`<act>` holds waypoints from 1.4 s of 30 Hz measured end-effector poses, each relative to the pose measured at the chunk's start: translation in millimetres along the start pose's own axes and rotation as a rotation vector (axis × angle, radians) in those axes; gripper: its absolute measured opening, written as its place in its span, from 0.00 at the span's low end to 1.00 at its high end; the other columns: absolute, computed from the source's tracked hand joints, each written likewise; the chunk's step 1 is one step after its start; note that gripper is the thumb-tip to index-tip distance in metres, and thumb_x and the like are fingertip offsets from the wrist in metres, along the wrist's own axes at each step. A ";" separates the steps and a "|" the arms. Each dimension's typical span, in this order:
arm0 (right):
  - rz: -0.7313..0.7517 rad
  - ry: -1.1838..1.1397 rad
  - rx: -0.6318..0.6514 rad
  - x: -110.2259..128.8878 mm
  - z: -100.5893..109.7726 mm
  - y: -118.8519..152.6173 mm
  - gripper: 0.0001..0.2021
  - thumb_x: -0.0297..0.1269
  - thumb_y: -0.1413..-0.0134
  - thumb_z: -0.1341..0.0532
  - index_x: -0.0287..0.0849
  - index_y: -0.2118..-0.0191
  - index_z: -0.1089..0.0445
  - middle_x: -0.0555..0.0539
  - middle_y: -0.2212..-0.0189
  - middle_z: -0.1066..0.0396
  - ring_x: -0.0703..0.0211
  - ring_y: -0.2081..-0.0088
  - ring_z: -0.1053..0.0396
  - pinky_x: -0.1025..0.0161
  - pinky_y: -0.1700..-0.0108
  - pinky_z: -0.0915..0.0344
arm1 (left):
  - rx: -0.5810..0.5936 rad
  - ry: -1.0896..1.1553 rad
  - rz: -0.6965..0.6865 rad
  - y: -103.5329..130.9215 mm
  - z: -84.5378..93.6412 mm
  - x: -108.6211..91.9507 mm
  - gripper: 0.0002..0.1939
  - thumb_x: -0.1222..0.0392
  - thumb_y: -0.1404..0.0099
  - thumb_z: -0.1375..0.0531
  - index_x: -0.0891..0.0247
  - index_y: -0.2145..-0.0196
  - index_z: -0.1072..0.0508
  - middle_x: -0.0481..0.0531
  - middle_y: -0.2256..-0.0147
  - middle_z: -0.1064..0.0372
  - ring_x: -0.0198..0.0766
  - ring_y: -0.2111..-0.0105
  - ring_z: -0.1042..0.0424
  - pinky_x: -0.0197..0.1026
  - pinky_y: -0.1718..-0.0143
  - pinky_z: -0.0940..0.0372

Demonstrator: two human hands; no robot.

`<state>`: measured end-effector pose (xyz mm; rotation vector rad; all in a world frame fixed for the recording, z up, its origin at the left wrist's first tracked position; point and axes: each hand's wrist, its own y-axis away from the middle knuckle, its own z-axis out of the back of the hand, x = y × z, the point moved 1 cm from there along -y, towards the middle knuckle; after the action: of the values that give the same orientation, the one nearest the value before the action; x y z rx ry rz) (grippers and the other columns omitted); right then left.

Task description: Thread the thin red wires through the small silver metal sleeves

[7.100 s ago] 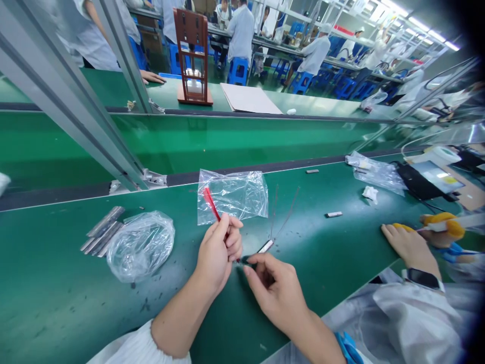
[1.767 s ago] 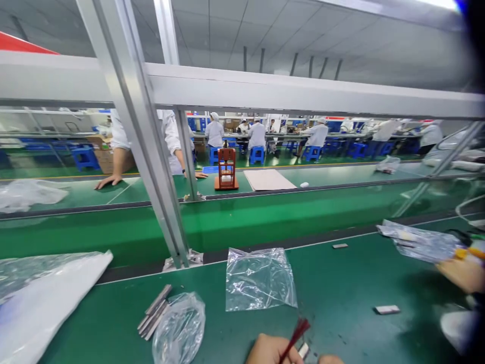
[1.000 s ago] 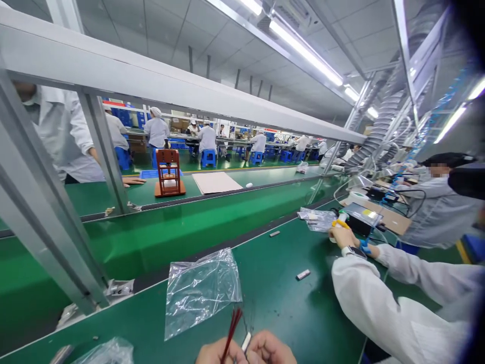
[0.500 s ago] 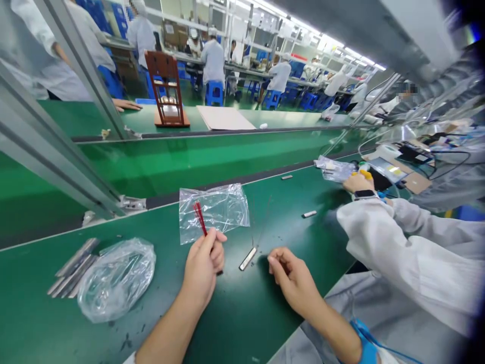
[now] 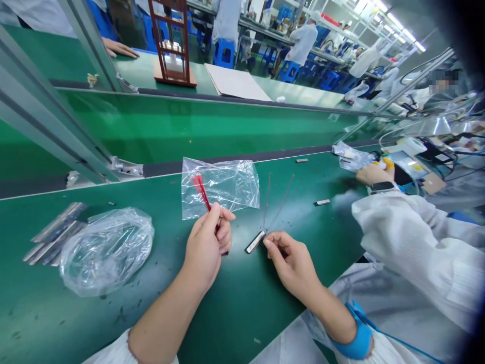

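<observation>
My left hand [image 5: 209, 241] is closed around a bundle of thin red wires [image 5: 203, 192], their frayed-looking ends pointing up and away; a dark end shows below the fist. A small black-edged strip with a pale top [image 5: 254, 242] lies slanted on the green bench between my hands. Two long thin wires [image 5: 267, 202] run away from its far end. At that end, my right hand [image 5: 290, 260] has thumb and forefinger pinched together, touching or very near the strip. What the pinch holds is hidden. Beyond my left hand lies a flat clear plastic bag [image 5: 237, 187].
On the left are a crumpled clear bag [image 5: 108, 253] and several flat metallic strips [image 5: 56, 232]. Two small strips, one nearer [image 5: 322, 202] and one farther [image 5: 302, 160], lie to the right. A co-worker's sleeve [image 5: 401, 227] reaches over the right side. A metal frame post [image 5: 71, 116] rises at left.
My right hand has come up to the strip's end, where there was a gap before. My left hand still holds the red wires. The whole view has tilted downward.
</observation>
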<state>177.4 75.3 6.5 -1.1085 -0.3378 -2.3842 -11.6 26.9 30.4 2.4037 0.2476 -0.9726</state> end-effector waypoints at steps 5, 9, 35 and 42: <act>-0.022 -0.009 -0.019 2.1 -0.4 0.5 0.11 0.41 0.33 0.44 0.42 0.65 0.30 0.52 0.79 0.35 0.61 0.78 0.37 0.65 0.74 0.41 | 0.009 0.009 0.003 -1.0 0.1 0.3 0.19 0.52 0.28 0.45 0.65 0.73 0.29 0.40 0.83 0.52 0.26 0.86 0.56 0.30 0.85 0.54; -0.029 0.007 -0.027 3.9 0.4 0.7 0.12 0.41 0.34 0.43 0.42 0.65 0.29 0.52 0.80 0.35 0.62 0.78 0.37 0.66 0.75 0.41 | 0.013 0.018 -0.004 -1.2 0.1 0.7 0.19 0.50 0.29 0.44 0.65 0.73 0.29 0.40 0.83 0.52 0.26 0.86 0.55 0.30 0.85 0.54; -0.004 -0.054 -0.116 4.8 -1.5 3.9 0.08 0.40 0.42 0.36 0.42 0.61 0.30 0.56 0.82 0.37 0.64 0.82 0.39 0.67 0.80 0.42 | 0.009 0.031 0.003 -1.9 1.0 1.4 0.19 0.48 0.31 0.42 0.65 0.73 0.29 0.40 0.83 0.52 0.25 0.86 0.56 0.30 0.85 0.54; -0.029 -0.069 -0.211 10.7 -5.4 -1.2 0.09 0.42 0.43 0.34 0.42 0.66 0.31 0.55 0.82 0.36 0.64 0.81 0.38 0.67 0.79 0.41 | 0.011 0.022 0.007 -1.2 1.1 1.0 0.19 0.49 0.29 0.44 0.65 0.73 0.30 0.39 0.83 0.52 0.26 0.86 0.56 0.30 0.85 0.53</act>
<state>167.4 70.7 11.2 -1.2901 -0.1283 -2.4546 -12.0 27.3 28.6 2.4244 0.2430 -0.9474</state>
